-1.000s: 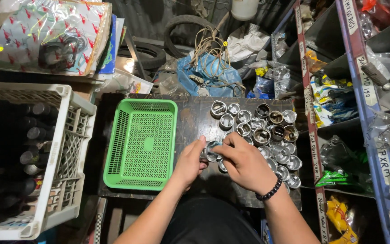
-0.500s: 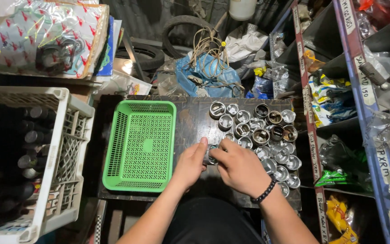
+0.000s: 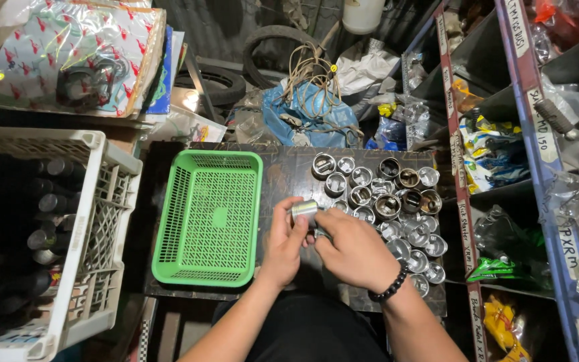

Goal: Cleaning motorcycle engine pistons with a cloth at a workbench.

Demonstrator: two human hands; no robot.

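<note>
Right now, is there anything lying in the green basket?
No, the green basket shows only its bare mesh floor, while the metal cylinder is up in both hands beside it.

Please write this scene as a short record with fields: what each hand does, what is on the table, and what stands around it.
left hand: holds a small metal cylinder by its fingers, raised above the table
right hand: touches the same cylinder from the right; a black bead bracelet on the wrist
dark table: bears a green plastic basket with nothing in it, left of the hands
metal cups: many, open ends up, clustered on the right part of the table
white crate: left of the table, dark bottles inside
shelf: at right, holds packaged goods
</note>
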